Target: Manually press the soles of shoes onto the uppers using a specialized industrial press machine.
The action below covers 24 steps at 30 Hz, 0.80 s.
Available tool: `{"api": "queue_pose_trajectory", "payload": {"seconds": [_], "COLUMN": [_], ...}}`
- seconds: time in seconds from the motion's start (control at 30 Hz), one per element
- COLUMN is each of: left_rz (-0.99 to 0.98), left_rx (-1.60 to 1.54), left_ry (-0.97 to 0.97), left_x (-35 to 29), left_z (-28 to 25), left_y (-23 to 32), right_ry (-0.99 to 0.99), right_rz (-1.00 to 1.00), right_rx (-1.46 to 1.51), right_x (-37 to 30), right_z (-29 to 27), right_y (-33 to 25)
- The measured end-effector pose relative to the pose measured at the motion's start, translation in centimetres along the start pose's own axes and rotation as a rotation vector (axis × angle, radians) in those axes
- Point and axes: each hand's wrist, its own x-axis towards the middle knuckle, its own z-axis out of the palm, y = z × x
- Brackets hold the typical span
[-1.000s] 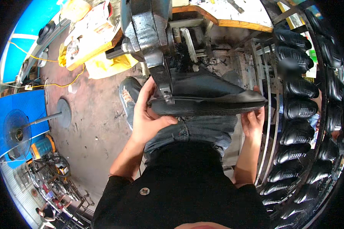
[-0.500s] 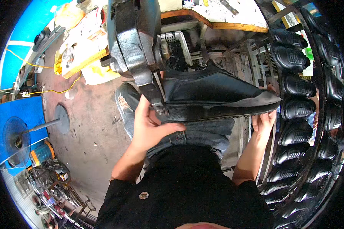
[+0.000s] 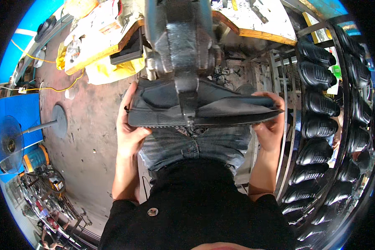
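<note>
Shoe (image 3: pixel 162 100) and hands (image 3: pixel 130 137) shifted left past machine arm (image 3: pixel 183 50) | tip (image 3: pixel 189 121): heel (image 3: pixel 142 98) to midway along sole (image 3: pixel 156 119)

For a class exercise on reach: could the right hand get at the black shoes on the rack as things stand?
Probably not without letting go: the right hand is gripping the toe end of the black shoe, and a pale rail runs between it and the rack shoes in this view.

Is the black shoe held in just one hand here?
No, the left hand holds one end of the black shoe and the right hand holds the other.
</note>
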Motion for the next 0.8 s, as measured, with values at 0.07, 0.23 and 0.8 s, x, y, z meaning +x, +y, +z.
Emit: {"api": "queue_pose_trajectory", "payload": {"seconds": [0.07,0.23,0.8], "left_rz": [-0.016,0.02,0.392], "left_rx": [0.004,0.14,1.071], "left_ry": [-0.007,-0.021,-0.441], "left_x": [0.1,-0.1,3.1], "left_z": [-1.3,-4.2,5.6], "left_y": [0.2,0.8,5.4], "right_ry": [-0.029,-0.112,-0.319], "right_rz": [0.005,-0.001,-0.168], "right_rx": [0.11,0.151,-0.437], "right_x": [0.0,0.7,3.2], "right_z": [1.1,3.8,9.1], "right_y": [0.7,0.7,-3.2]}}
